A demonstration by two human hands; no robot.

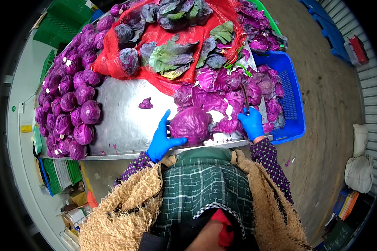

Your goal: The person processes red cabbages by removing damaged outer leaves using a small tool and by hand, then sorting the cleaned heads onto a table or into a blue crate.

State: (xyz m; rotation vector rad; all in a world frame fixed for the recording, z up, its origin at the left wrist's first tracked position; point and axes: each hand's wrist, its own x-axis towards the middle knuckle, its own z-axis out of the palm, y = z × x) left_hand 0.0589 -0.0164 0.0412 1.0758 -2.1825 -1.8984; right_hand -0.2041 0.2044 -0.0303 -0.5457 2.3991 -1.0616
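Observation:
A red cabbage [190, 126] lies near the front edge of the metal table [122, 125]. My left hand [165, 138], in a blue glove, touches its left side with thumb and fingers spread around it. In my right hand [252, 124], also gloved in blue, is the handle of a knife with a dark, curved blade [245, 95] pointing away from me. Loose purple cabbage leaves [218, 102] lie between the cabbage and the knife and beyond them. Whether the cabbage is gripped firmly cannot be told.
Many red cabbages [89, 112] are piled at the left. A red mesh bag [113, 62] with dark cabbages and green outer leaves [172, 56] spreads across the back. A blue plastic crate [297, 103] of leaves stands at the right, a green crate [270, 15] behind it.

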